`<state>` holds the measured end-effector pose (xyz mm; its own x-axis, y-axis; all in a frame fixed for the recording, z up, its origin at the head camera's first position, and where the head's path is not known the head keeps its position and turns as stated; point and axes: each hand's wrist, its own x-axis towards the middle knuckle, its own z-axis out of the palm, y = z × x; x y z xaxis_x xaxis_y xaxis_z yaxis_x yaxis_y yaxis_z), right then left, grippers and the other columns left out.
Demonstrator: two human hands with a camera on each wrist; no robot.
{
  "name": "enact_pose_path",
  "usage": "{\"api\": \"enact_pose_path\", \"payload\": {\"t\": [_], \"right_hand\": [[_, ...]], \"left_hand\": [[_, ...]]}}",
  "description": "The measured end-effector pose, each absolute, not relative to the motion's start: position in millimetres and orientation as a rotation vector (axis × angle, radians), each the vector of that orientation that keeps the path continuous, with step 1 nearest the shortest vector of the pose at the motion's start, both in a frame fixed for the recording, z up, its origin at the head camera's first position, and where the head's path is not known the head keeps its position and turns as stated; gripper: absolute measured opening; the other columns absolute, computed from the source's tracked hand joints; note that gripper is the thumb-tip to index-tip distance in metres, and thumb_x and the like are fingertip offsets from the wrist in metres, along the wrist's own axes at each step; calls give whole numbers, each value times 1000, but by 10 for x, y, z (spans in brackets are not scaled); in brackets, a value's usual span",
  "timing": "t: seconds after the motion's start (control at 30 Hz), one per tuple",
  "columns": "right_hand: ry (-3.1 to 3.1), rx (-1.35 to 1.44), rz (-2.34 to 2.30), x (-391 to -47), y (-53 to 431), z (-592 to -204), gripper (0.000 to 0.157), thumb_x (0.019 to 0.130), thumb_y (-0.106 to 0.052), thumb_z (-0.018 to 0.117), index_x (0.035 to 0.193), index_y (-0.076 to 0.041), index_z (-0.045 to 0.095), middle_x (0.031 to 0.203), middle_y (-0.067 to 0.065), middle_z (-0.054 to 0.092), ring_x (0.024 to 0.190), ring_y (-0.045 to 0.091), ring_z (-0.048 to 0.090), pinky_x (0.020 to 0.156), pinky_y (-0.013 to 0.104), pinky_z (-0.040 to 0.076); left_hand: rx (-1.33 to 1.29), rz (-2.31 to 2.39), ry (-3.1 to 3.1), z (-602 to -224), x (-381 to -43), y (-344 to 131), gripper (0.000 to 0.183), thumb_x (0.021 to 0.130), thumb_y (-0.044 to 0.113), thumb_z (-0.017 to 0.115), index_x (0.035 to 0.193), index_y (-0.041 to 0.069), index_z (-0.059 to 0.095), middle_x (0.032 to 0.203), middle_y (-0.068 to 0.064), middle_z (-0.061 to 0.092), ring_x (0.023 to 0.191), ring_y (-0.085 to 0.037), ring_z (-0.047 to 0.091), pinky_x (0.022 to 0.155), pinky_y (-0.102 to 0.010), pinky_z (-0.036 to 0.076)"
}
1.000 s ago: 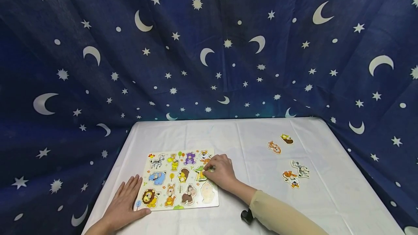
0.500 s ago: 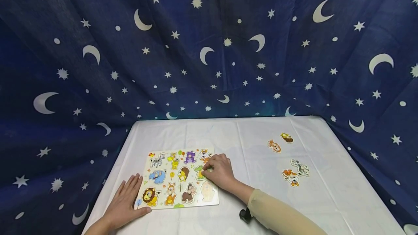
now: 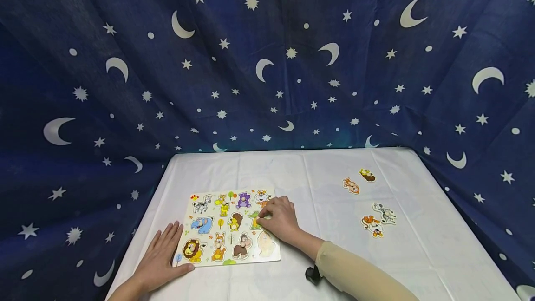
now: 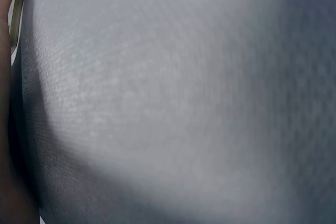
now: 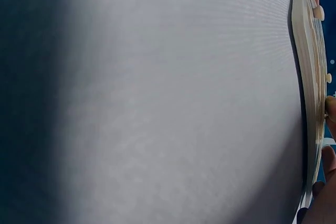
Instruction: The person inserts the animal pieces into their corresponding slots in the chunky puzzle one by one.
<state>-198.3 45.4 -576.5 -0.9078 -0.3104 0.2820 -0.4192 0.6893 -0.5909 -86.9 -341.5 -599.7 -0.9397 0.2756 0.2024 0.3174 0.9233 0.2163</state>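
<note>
Pinching the green crocodile piece [image 3: 253,221] at the right side of the puzzle board [image 3: 209,258]: right hand [image 3: 282,219], fingers clamped on it. Full seating: cannot tell. Left hand [image 3: 158,260] rests at the board's left edge, fingers straight. Four loose animal pieces [image 3: 385,213] lie well apart on the bench [image 3: 326,175], to the right.

Green piece [image 3: 253,217] — partly hidden behind right hand [image 3: 283,218]; sleeve [image 3: 359,271] — cut off.

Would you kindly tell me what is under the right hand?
The right hand lies over the right edge of the puzzle board and partly hides the green animal piece it pinches; whatever else is beneath it cannot be seen.
</note>
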Motion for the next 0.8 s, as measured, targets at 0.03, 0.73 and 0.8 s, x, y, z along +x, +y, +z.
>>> {"api": "enact_pose_path", "payload": {"t": [0.03, 0.73, 0.8], "right_hand": [[-2736, 599, 1019, -1981, 452, -5767, 12, 78, -35, 87, 77, -30, 77, 91, -14, 60, 100, 16, 50, 89, 41, 41], [-2734, 596, 1027, -1981, 446, -5776, 13, 78, -35, 88, 76, -30, 76, 91, -15, 59, 99, 14, 48, 88, 41, 41], [-2736, 596, 1029, -1978, 447, -5776, 13, 78, -35, 88, 76, -30, 76, 90, -15, 59, 99, 14, 48, 88, 41, 41]], "left_hand": [[-451, -376, -2914, -5993, -866, -3412, 118, 75, 74, 74, 158, -1, 34, 162, -22, 34, 155, -29, 17, 126, -39, -2], [-450, -386, -2919, -5958, -855, -3388, 118, 75, 72, 75, 157, -3, 35, 161, -22, 34, 154, -30, 18, 126, -39, -2], [-453, -384, -2912, -5956, -855, -3386, 118, 75, 72, 75, 156, -3, 35, 161, -23, 34, 154, -30, 18, 126, -39, -2]]}}
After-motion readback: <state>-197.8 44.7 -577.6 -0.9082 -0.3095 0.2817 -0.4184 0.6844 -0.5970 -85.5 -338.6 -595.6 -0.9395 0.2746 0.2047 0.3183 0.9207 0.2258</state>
